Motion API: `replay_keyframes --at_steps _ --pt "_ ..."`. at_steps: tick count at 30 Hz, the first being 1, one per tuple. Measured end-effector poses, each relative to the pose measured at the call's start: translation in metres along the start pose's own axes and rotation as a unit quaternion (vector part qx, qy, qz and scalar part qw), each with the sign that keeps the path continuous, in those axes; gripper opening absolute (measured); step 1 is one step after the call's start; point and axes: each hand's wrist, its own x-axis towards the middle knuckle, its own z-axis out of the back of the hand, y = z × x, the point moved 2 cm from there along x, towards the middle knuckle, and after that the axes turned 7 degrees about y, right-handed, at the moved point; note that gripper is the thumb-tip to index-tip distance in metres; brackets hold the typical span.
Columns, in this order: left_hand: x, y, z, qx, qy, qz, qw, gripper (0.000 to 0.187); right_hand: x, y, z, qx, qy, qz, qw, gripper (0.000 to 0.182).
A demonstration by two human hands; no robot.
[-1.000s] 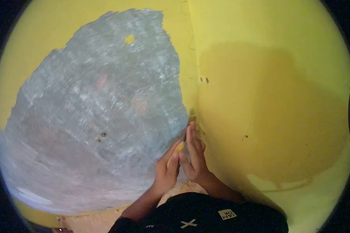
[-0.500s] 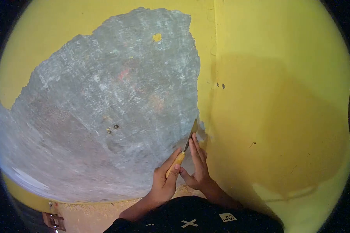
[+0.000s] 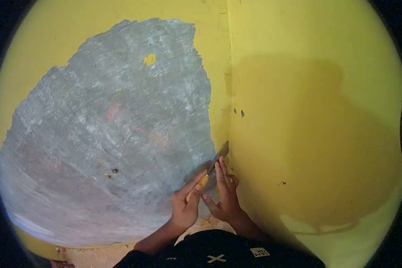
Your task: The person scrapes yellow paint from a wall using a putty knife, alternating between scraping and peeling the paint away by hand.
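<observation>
My left hand point(image 3: 184, 209) is closed around the yellow handle of a paint scraper point(image 3: 203, 181). Its thin metal blade point(image 3: 218, 161) points up and to the right, with the tip at the corner where two walls meet. Against the blade's lower part lie the outstretched fingers of my right hand point(image 3: 226, 199), its thumb spread toward the handle. Beside the blade runs the edge of a large bare grey patch point(image 3: 156, 116) in the yellow paint. My fingers hide part of the handle and blade.
A yellow wall point(image 3: 290, 134) stands on the right, with shadow over it and a few small dark marks. One yellow paint spot point(image 3: 149, 59) remains high on the grey patch. Pale debris lies on the floor point(image 3: 96, 257) below.
The view has shifted, so the grey patch sits lower and further left. The scraper's tip has moved from the patch's edge to the wall corner, and the blade leans more to the right.
</observation>
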Motion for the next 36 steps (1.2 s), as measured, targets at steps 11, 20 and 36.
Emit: replay_keyframes --at_steps 11,20,36 --pt "-0.028 -0.012 0.013 0.271 0.0 -0.239 0.932 0.042 -0.007 0.01 -0.007 0.07 0.029 0.058 0.995 0.093" --pt "0.036 0.004 -0.002 0.019 0.091 -0.47 0.878 0.02 -0.007 -0.004 -0.007 0.091 0.006 0.029 0.995 0.091" --pt "0.019 0.015 -0.035 -0.035 -0.084 -0.502 0.86 0.024 -0.013 -0.004 -0.012 0.11 0.008 0.063 0.992 0.081"
